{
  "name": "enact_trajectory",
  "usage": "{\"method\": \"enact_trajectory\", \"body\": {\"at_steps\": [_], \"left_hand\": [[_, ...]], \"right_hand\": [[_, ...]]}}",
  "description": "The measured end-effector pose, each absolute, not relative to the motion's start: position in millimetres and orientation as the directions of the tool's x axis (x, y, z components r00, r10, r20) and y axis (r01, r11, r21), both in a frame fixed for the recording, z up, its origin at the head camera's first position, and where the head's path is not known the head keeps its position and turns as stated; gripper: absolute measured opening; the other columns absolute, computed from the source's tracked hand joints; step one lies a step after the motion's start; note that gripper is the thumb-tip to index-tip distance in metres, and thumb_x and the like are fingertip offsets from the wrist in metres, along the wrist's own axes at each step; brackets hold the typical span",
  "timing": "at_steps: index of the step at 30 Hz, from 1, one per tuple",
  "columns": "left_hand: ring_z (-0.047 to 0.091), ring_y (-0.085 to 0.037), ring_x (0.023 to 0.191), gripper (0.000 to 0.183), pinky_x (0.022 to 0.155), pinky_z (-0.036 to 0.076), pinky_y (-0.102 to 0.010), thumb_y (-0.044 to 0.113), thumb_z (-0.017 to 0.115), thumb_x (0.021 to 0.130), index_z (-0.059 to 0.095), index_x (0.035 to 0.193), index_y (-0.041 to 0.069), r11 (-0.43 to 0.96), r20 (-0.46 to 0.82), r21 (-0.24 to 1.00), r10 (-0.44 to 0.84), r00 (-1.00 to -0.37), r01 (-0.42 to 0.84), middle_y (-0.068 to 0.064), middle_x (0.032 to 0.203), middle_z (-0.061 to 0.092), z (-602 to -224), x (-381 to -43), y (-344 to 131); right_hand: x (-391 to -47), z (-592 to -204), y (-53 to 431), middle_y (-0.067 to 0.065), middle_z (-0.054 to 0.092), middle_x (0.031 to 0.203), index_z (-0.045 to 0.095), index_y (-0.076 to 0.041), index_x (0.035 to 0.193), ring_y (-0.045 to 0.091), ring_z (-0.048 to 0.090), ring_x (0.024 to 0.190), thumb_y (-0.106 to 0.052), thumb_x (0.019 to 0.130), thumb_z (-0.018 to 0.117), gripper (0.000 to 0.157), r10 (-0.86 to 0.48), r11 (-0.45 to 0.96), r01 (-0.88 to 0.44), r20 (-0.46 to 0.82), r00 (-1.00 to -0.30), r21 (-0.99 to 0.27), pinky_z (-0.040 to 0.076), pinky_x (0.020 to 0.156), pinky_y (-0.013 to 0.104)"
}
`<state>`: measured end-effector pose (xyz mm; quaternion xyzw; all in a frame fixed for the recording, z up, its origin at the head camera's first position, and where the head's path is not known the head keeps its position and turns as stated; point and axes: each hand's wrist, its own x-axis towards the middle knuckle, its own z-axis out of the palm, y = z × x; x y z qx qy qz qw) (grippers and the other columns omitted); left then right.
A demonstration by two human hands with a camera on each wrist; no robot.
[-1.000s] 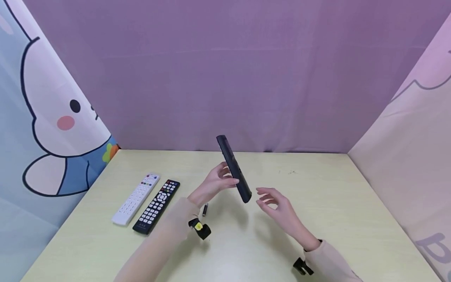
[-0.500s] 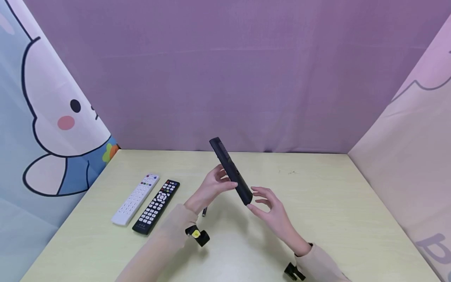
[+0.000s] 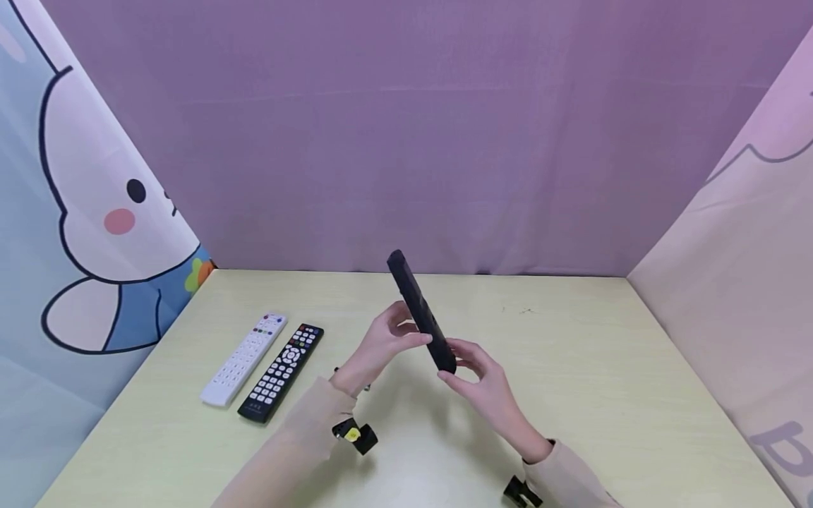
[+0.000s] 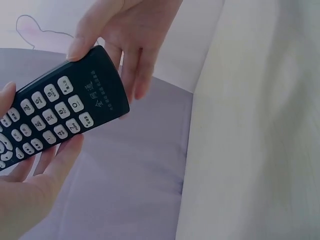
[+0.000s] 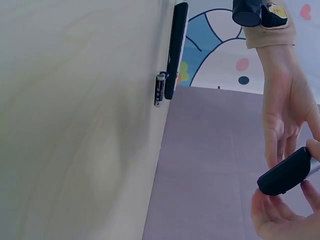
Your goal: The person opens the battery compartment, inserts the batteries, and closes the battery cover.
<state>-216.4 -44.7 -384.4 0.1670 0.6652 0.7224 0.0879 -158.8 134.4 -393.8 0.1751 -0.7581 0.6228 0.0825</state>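
Observation:
A black remote control (image 3: 419, 310) is held tilted above the table, its white-buttoned face showing in the left wrist view. My left hand (image 3: 381, 337) grips it around the middle, thumb on one edge and fingers on the other. At its lower end my right hand (image 3: 479, 381) pinches it, with the thumb at the near edge and the fingers behind. The right wrist view shows the end of the remote (image 5: 285, 172) between both hands. A small battery (image 5: 159, 90) lies on the table, mostly hidden behind my left wrist in the head view.
On the left of the table (image 3: 603, 353) lie a white remote control (image 3: 244, 361) and another black remote control (image 3: 281, 374), side by side. A purple cloth (image 3: 406, 141) hangs at the back edge, with printed cloths at both sides.
My right hand has moved left from beside the remote and taken hold of its lower end. My left hand has shifted slightly down, still holding the remote.

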Motion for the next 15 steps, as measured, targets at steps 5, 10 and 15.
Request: {"method": "enact_trajectory", "body": {"at_steps": [5, 10, 15], "left_hand": [[0.058, -0.020, 0.093, 0.041, 0.089, 0.042, -0.036, 0.011, 0.066, 0.078, 0.049, 0.115, 0.007, -0.091, 0.111, 0.992, 0.345, -0.932, 0.085, -0.008, 0.111, 0.054, -380, -213, -47], [0.056, -0.019, 0.097, 0.045, 0.087, 0.046, -0.035, 0.011, 0.060, 0.084, 0.044, 0.125, 0.006, -0.136, 0.130, 0.986, 0.242, -0.961, 0.099, -0.013, 0.115, 0.052, -370, -212, -51], [0.057, -0.016, 0.096, 0.046, 0.085, 0.047, -0.033, 0.008, 0.056, 0.086, 0.041, 0.130, 0.005, -0.182, 0.169, 0.972, 0.107, -0.980, 0.147, -0.015, 0.113, 0.051, -357, -211, -54]], "right_hand": [[-159, -394, 133, 0.014, 0.056, 0.114, 0.053, 0.002, 0.116, 0.011, 0.054, 0.099, 0.002, 0.073, 0.068, 0.045, -0.171, 0.142, -0.361, 0.337, -0.926, -0.922, 0.047, 0.083, 0.028], [-156, -394, 132, 0.013, 0.057, 0.114, 0.055, 0.002, 0.115, 0.008, 0.053, 0.096, 0.001, 0.073, 0.069, 0.044, -0.154, 0.169, -0.346, 0.322, -0.934, -0.923, 0.045, 0.086, 0.032], [-152, -394, 133, 0.010, 0.057, 0.113, 0.056, -0.002, 0.114, 0.009, 0.053, 0.095, -0.001, 0.072, 0.070, 0.044, -0.121, 0.208, -0.299, 0.279, -0.953, -0.931, 0.043, 0.090, 0.031]]}}
